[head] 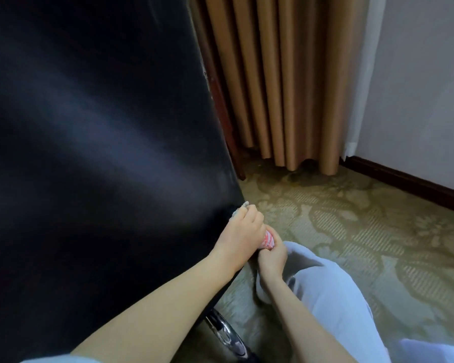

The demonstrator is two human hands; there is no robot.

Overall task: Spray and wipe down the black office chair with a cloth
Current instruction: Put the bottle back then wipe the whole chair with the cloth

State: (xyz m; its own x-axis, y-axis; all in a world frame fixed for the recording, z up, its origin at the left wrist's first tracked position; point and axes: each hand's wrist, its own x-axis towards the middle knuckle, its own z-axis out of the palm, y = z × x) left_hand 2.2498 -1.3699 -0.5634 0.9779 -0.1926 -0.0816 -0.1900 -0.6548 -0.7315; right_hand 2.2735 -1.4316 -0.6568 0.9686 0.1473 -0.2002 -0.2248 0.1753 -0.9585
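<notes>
Chair: its black back fills the left half of the frame, and its right edge runs steeply from the top centre down to the lower centre. At the lower end of that edge the left hand has its grip curled tight round a grey cloth, which peeks out above the knuckles and touches the black panel. The right hand sits just to the lower right, off the chair, its grip closed on a pink-and-white thing that shows between the two hands. Whether that is the spray I cannot tell. The left hand is the nearer to the chair, and nearly all the panel lies up and to the left of it, so the wipe would likely travel that way, along or away from the edge.
</notes>
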